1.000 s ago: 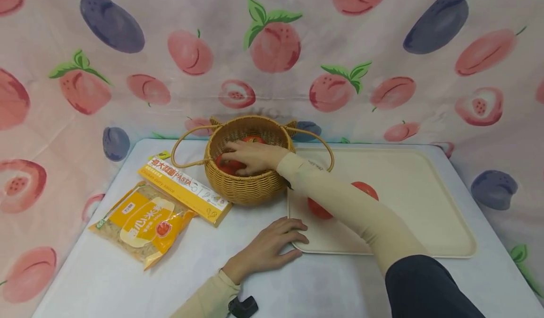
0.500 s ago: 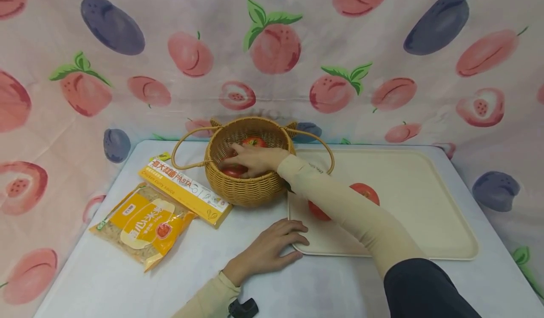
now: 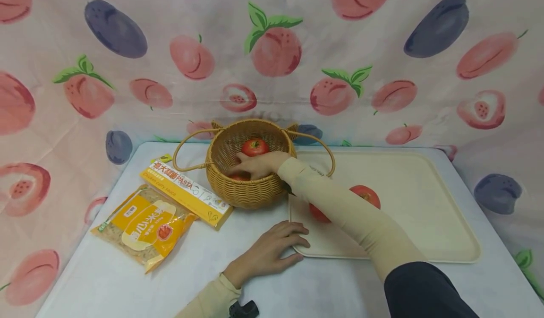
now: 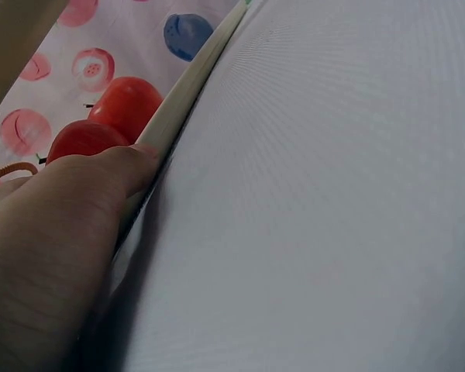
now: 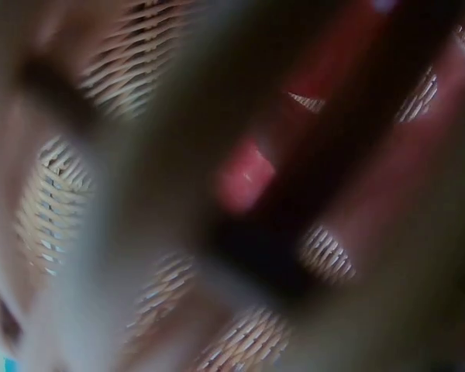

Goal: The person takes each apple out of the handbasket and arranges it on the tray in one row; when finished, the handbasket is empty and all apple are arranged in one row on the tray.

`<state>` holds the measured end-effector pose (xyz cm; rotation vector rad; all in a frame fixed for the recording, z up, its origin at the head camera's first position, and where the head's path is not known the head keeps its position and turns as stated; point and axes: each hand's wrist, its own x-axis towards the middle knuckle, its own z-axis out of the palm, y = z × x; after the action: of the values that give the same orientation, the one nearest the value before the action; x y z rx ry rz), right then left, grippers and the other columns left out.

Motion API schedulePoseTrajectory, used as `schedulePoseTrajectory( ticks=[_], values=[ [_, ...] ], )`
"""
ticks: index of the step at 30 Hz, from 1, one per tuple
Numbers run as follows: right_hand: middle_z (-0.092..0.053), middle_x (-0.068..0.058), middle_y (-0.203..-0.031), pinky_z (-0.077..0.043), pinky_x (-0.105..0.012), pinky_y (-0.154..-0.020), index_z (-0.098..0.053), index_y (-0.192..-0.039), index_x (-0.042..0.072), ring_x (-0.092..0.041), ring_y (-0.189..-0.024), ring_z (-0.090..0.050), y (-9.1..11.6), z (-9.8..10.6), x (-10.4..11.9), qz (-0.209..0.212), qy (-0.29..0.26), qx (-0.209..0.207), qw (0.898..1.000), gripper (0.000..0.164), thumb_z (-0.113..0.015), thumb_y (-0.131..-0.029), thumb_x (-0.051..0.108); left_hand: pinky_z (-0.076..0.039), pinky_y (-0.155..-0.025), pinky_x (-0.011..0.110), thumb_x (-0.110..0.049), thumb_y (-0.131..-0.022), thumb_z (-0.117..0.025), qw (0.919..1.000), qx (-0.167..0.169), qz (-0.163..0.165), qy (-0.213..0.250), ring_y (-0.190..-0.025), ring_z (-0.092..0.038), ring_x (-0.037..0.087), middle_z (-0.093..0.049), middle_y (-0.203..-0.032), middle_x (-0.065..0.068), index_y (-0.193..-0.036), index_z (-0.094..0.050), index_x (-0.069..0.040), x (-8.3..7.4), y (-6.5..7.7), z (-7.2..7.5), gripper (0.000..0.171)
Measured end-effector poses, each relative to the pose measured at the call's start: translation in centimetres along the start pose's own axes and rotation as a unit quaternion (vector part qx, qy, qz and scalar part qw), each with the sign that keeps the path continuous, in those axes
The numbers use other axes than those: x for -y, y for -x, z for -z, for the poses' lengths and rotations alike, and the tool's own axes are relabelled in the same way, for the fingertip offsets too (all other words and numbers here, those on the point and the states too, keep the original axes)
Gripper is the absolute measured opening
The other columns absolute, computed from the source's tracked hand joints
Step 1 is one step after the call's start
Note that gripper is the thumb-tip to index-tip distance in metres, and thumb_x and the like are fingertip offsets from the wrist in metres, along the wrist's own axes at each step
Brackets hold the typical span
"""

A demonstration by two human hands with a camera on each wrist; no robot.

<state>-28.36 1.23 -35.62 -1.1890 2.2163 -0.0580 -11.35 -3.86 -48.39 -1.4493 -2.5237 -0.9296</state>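
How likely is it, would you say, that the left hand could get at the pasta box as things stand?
Probably yes: the left hand rests at a near corner of the tray, and nothing shows between that hand and the nearer end of the pasta box.

Left hand (image 4: 50,232), fingers (image 4: 130,165) on rim of cream tray (image 4: 186,89), two red fruits (image 4: 128,105) beyond, white cloth (image 4: 310,201)

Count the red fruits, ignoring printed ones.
4: in the basket, a back fruit and a front fruit under the right hand; on the tray, a left fruit and right fruit. The basket may hide more.
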Motion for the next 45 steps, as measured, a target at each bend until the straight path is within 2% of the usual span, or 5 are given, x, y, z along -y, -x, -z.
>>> schedulePoseTrajectory(
  ticks=[5,22,30,37,45],
  values=[
    [-0.018,-0.002,-0.148,-0.018,-0.045,-0.111,-0.019,-0.139,0.037,-0.019,-0.137,-0.013,0.2,-0.1,-0.1,-0.004,-0.006,0.038,0.999,0.057,-0.046,-0.09,0.035,-0.025,-0.11,0.033,-0.035,-0.086,-0.054,1.0,0.0,0.001,0.0,-0.125,-0.035,0.009,-0.045,-0.128,-0.009,-0.108,-0.056,-0.029,-0.1,0.0,-0.1,0.023],
    [-0.033,0.003,-0.141,-0.025,-0.041,-0.109,-0.026,-0.137,0.032,-0.016,-0.132,-0.026,0.6,0.2,-0.3,0.004,-0.006,0.016,1.0,0.055,-0.05,-0.087,0.037,-0.027,-0.109,0.034,-0.033,-0.085,-0.055,1.0,0.001,-0.007,0.003,-0.125,-0.036,0.01,-0.046,-0.127,-0.007,-0.108,-0.057,-0.027,-0.4,-0.3,0.1,0.023],
    [-0.028,0.003,-0.144,-0.026,-0.042,-0.109,-0.023,-0.137,0.037,-0.017,-0.133,-0.023,0.9,0.3,-0.4,0.001,-0.027,-0.024,0.999,0.057,-0.05,-0.086,0.035,-0.026,-0.11,0.034,-0.035,-0.086,-0.054,1.0,0.004,-0.003,-0.003,-0.126,-0.036,0.01,-0.045,-0.128,-0.008,-0.108,-0.056,-0.028,-0.4,-0.2,0.0,0.023],
    [-0.031,0.004,-0.14,-0.031,-0.048,-0.103,-0.026,-0.132,0.042,-0.021,-0.133,-0.023,1.6,0.5,-0.8,0.01,-0.045,-0.073,0.996,0.06,-0.054,-0.08,0.05,-0.026,-0.11,0.033,-0.035,-0.086,-0.054,1.0,0.009,0.003,0.0,-0.125,-0.036,0.01,-0.045,-0.128,-0.008,-0.109,-0.056,-0.028,-0.3,-0.2,0.2,0.024],
    [-0.032,-0.001,-0.127,-0.041,-0.036,-0.095,-0.029,-0.131,0.04,-0.015,-0.111,-0.043,2.5,0.6,-0.9,0.041,-0.038,-0.155,0.986,0.059,-0.057,-0.079,0.044,-0.026,-0.11,0.032,-0.036,-0.086,-0.054,0.9999,0.011,0.008,-0.002,-0.126,-0.036,0.01,-0.045,-0.128,-0.008,-0.109,-0.056,-0.029,-0.3,0.0,0.4,0.024]
  ],
)
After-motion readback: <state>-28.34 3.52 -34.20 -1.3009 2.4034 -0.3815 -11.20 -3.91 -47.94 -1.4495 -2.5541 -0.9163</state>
